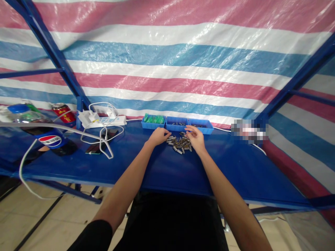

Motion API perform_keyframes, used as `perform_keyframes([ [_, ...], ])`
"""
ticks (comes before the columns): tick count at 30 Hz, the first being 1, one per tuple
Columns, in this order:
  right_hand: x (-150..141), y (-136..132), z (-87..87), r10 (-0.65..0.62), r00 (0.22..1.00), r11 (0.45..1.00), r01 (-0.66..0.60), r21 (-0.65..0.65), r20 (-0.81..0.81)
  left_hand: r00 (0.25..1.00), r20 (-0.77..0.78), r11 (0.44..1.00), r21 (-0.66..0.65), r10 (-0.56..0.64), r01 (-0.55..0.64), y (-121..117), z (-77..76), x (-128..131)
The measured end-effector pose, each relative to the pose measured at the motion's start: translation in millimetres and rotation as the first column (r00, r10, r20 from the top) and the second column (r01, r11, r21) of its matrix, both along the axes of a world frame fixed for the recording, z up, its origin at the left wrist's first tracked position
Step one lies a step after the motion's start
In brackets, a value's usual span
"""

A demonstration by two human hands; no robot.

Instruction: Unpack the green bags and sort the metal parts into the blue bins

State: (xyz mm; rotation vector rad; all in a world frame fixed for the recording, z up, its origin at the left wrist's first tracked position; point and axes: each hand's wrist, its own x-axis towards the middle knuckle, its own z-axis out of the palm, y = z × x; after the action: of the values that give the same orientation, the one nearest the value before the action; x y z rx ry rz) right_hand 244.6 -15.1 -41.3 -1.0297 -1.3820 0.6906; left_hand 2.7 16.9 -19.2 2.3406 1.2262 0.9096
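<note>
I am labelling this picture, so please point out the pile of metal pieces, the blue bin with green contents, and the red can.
Pile of metal pieces (180,144), head view: its middle.
Blue bin (152,126), head view: its front wall.
Red can (64,113), head view: its side.

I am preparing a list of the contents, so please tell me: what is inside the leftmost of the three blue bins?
The leftmost bin holds bright green material; I cannot tell exactly what it is. Whatever lies beneath it is covered.
</note>
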Motion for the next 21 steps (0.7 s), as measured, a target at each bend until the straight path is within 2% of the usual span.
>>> perform_keyframes([
  [5,2,-9,1.1,-0.006,0.999,1.0,0.007,-0.018,0.051,0.985,-0.011,0.985,0.008,0.17,-0.17,3,-7.2,-2],
  [11,-1,-12,3.4,0.002,0.997,1.0,0.0,-0.03,0.08,0.992,0.031,0.99,0.072,0.123,-0.125,8,-13.5,-1],
  [13,-2,-12,3.8,0.01,0.996,0.999,-0.006,-0.038,0.093,0.989,0.113,0.993,0.059,0.097,-0.105,9,-13.0,2],
  [15,-2,-13,4.0,0.012,0.995,0.999,-0.008,-0.042,0.095,0.964,0.26,0.998,-0.018,0.061,-0.058,10,-11.0,6],
  [18,-2,-13,3.8,0.013,0.996,0.999,-0.01,-0.042,0.086,0.86,0.51,0.987,-0.148,0.023,0.061,8,-5.4,14],
  [21,-3,-13,3.5,0.011,0.996,0.999,-0.007,-0.05,0.083,0.765,0.644,0.957,-0.221,0.0,0.186,2,2.1,22],
])
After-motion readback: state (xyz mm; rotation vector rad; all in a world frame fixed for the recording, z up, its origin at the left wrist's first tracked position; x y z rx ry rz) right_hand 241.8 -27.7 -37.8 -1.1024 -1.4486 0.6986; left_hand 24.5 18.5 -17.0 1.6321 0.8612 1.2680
